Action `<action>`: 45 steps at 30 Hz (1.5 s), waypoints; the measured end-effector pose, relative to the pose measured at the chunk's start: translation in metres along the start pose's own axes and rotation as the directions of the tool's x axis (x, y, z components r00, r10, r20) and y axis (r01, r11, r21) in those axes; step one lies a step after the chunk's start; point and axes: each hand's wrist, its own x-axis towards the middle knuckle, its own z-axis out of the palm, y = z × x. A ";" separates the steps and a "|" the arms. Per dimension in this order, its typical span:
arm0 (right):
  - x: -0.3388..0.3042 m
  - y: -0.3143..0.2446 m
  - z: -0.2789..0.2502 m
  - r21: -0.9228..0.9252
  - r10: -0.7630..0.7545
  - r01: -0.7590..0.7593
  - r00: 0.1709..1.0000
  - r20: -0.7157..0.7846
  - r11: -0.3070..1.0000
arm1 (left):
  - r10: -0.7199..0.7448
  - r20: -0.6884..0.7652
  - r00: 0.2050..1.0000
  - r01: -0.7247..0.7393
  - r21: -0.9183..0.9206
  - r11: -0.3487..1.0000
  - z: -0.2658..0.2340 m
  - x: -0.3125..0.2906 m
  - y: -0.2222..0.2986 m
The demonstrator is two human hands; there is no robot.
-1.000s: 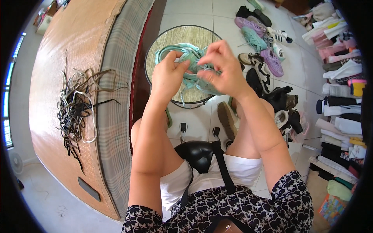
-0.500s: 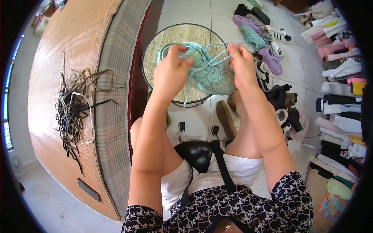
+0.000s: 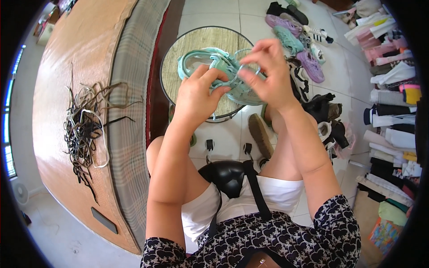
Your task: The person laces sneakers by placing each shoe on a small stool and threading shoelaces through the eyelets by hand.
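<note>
A mint-green mesh sneaker [image 3: 214, 58] rests on a small round wood-topped table [image 3: 178, 42], its opening toward the left. My left hand [image 3: 199, 91] is closed on the near side of the sneaker by the lacing, thumb and fingers pinched together. Over the toe end, my right hand [image 3: 272, 73] has its thumb and fingers apart, a little blurred. A pale blue-green shoelace [image 3: 258, 69] runs in a loop beside those fingers. Both hands partly cover the sneaker's front and lacing.
To the left, a bed mat [image 3: 58, 120] carries a tangled pile of shoelaces [image 3: 85, 134] and a dark flat phone-like object [image 3: 104, 220]. Shoes, including a lilac sneaker [image 3: 310, 66], lie on the tiled floor to the right. Folded clothes [image 3: 393, 116] line the far right.
My right hand has let go of the lace it was pulling out to the right, opened its fingers and come in closer. My left hand has shifted right and down onto the lacing's near side.
</note>
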 end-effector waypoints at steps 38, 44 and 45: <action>0.000 -0.005 0.001 -0.023 -0.265 0.275 0.942 0.207 0.961 | 0.027 -0.043 0.999 -0.024 0.077 0.997 -0.004 -0.008 -0.005; -0.009 0.006 0.021 -0.105 -0.223 0.254 0.944 0.242 0.961 | 0.017 0.048 0.999 -0.018 0.015 1.000 -0.014 -0.003 -0.004; -0.011 0.006 0.022 -0.120 -0.217 0.250 0.947 0.235 0.961 | 0.083 0.068 0.994 -0.083 0.001 0.997 -0.016 -0.004 -0.004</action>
